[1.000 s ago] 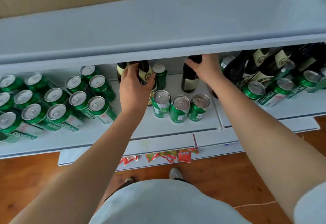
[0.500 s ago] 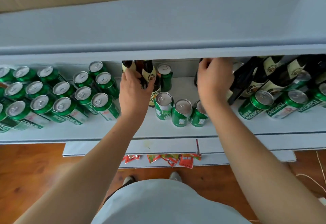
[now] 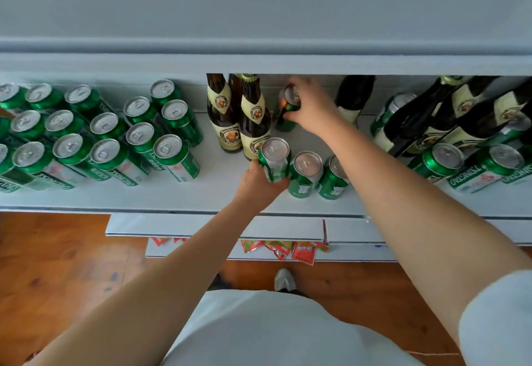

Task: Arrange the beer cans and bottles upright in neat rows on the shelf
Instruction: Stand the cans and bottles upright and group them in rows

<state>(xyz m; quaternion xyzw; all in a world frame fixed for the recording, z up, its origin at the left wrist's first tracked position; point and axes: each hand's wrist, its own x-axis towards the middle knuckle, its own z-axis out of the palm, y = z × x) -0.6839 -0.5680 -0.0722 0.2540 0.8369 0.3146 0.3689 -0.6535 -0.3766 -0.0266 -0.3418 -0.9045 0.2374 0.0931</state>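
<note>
Having just let go of the bottles, the left hand is gripping the front can while the right hand is clasping the back can at 12 o'clock, starting the cans' row.

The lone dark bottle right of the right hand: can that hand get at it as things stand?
Probably not at once: the right hand grips a can. The bottle stands just beside it with nothing between, so once free, likely yes.
</note>
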